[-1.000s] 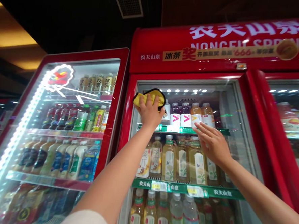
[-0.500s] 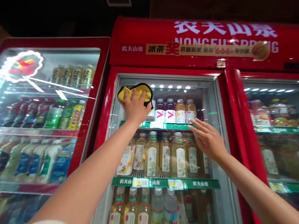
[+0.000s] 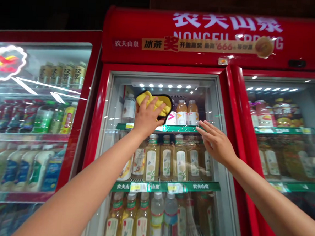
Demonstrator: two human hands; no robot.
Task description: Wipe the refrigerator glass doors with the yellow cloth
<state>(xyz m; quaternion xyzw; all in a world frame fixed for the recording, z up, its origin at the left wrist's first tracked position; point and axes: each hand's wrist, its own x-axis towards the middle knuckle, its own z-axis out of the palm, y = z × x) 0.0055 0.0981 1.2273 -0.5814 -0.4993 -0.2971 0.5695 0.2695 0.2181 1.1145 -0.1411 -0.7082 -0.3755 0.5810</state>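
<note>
My left hand [image 3: 146,118] presses a yellow cleaning cloth [image 3: 161,103] with black edging against the upper part of the glass door [image 3: 160,130]. Its fingers are spread over the bunched cloth, which hides some bottles behind the pane. To the right, my right hand [image 3: 217,142] is open with its fingers stretched out and nothing in it. It is at or very near the same glass; whether it touches cannot be told. Behind the door stand rows of drink bottles [image 3: 151,160] on shelves with green edge strips [image 3: 166,186].
A red door frame [image 3: 229,101] surrounds the glass, under a red lit sign [image 3: 227,24]. Another drinks fridge [image 3: 94,75] stands at the left, with a glowing logo [image 3: 6,63] showing on its glass. On the right is a second red-framed glass door [image 3: 280,157] with bottles behind it.
My left hand has moved the cloth to the right across the glass, uncovering a bottle at the upper left. My right hand stays open near the same height. The view has shifted slightly.
</note>
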